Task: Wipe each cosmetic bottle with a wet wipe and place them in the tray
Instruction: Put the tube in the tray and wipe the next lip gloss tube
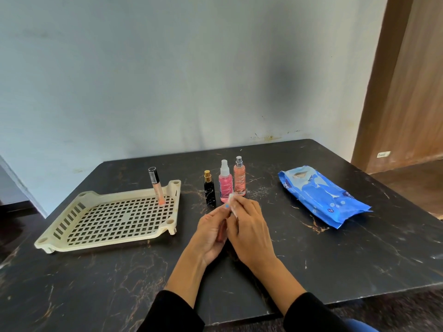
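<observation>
Black sleeves (172,312) sit closest to us at the near edge, and our two hands meet just above the middle of the dark marbled table (335,259). Our left hand (211,232) curls its fingers round a small slim item, pinkish where it shows between the palms (too hidden to tell more). Our right hand (249,226) pinches a white wet wipe (233,205) against the top of that item, the wipe poking up above the fingertips.

Just beyond the hands, three bottles stand upright in a close row: a black bottle (209,191) with a gold cap on the left, a pink spray bottle (225,183) in the middle, and a peach spray bottle (239,178) on the right, slightly farther back.

To the left lies the cream perforated tray (72,226), and a lip gloss tube (157,186) with a black cap stands tilted in its far right corner. Well to the right of the bottles, a blue wet wipe pack (321,195) lies flat on the table. A pale wall (167,80) rises behind, with a wooden door (407,92) at far right.
</observation>
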